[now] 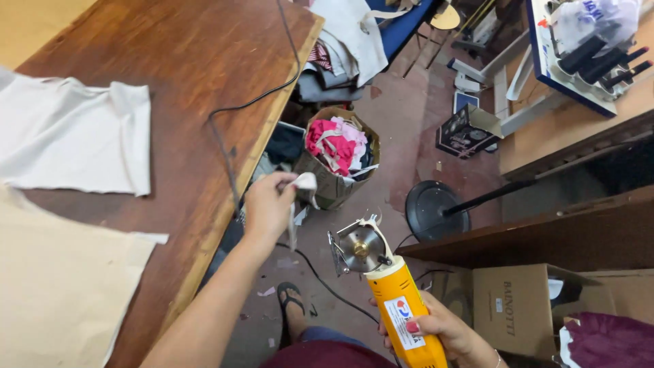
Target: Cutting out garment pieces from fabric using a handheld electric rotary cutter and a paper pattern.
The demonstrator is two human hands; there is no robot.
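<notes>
My right hand (446,334) grips the yellow body of a hand-held rotary fabric cutter (388,286), its round metal blade (360,248) pointing up and away over the floor. My left hand (268,203) is stretched out past the edge of the wooden table (204,75) and pinches a thin white fabric scrap (303,184) that hangs down. Just beyond that hand stands a cardboard box of pink and white offcuts (338,153). White cloth (75,133) and a beige sheet (54,286) lie on the table at left.
A black cable (235,109) runs across the table and over its edge; another trails on the floor. A round black stand base (436,208), cardboard boxes (518,307), a second wooden bench (579,129) at right and my sandalled foot (291,307) are also in view.
</notes>
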